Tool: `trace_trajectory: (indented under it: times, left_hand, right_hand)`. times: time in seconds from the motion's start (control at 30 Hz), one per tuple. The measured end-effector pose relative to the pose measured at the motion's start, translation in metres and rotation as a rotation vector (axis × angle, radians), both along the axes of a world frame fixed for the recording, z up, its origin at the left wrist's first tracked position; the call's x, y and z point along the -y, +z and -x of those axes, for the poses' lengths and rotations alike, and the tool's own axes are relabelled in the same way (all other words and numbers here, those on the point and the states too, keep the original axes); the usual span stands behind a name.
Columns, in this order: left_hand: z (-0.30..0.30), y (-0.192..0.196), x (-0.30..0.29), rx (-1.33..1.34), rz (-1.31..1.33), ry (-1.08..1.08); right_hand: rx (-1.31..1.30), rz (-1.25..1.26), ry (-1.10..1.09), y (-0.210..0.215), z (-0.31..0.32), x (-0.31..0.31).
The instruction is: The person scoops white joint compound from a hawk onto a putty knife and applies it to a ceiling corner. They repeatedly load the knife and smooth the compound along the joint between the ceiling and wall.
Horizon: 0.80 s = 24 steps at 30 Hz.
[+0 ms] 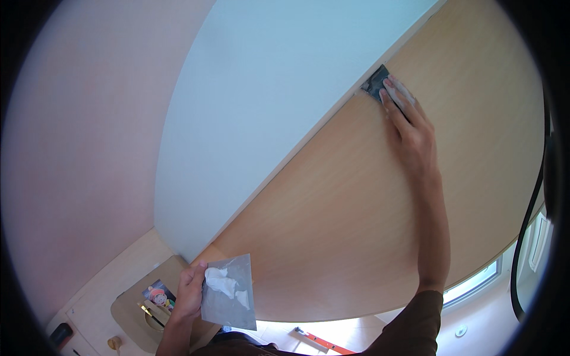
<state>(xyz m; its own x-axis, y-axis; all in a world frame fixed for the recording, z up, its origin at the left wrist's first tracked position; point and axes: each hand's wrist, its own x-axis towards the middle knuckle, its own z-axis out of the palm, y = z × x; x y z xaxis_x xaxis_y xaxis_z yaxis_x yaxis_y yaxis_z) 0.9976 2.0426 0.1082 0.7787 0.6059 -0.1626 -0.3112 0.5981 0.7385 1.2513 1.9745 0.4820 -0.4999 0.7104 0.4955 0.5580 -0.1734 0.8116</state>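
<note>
My right hand (412, 127) is raised, its fingers closed on a small dark putty spreader (375, 82). The spreader's edge touches the seam where a wood-grain panel (332, 225) meets a pale blue-white surface (255, 107). Whitish smears mark the fingers. Lower down, my left hand (190, 288) grips a square grey metal plate (228, 314) by its left edge. Lumps of white putty (221, 283) lie on that plate, one large and one small. The plate hangs in front of the panel's lower left end.
At the lower left, a brown tray-like surface (127, 302) bears a paintbrush (151, 314) and a colourful picture (157, 295). A red level-like bar (323, 342) lies below. A black cable (528, 219) runs down the right side, near a window (475, 283).
</note>
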Motion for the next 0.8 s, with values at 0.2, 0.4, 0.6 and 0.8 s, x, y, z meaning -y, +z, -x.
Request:
trace_trajectory:
  times: [0.2, 0.4, 0.6, 0.8]
  left_hand:
    - [-0.001, -0.005, 0.000, 0.010, -0.017, -0.008]
    - [0.000, -0.009, 0.000, 0.010, -0.023, -0.002]
    - [0.002, -0.002, 0.002, -0.032, -0.063, 0.035]
    - [0.002, -0.003, 0.003, -0.037, -0.038, 0.054]
  right_hand:
    - [0.020, -0.007, -0.046, -0.003, 0.003, -0.002]
    - [0.011, -0.007, -0.096, -0.005, 0.009, -0.004]
    - [0.029, -0.024, -0.091, -0.009, 0.003, -0.003]
    - [0.015, -0.037, -0.069, -0.010, -0.012, 0.001]
